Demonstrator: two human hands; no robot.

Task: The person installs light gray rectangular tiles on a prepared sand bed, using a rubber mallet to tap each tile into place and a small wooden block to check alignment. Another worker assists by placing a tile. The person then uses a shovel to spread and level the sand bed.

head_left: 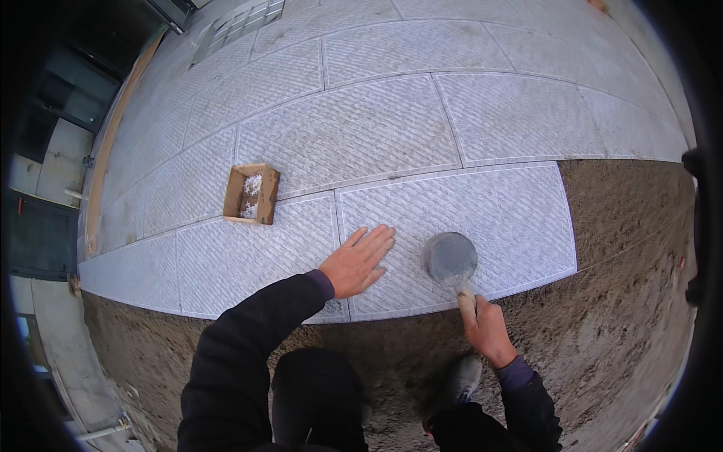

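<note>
My left hand [357, 261] lies flat on the grooved grey paving slabs, fingers outstretched, across the joint near the front edge. It holds nothing. My right hand [489, 331] is wrapped around the light handle of a mallet [450, 258] with a round grey head. That head is over the front-row slab [520, 203], to the right of my left hand; whether it touches the surface I cannot tell. Beyond my left hand, a small open wooden box [267, 205] with white cross-shaped spacers [251, 186] inside stands on the slabs.
Bare brown soil or mortar bed [617, 226] borders the slabs at the right and in front, under my feet. A thin string [625, 248] runs over it from the slab corner. Laid slabs [361, 128] stretch away behind. Dark-framed doors [45, 233] and a wall stand at the left.
</note>
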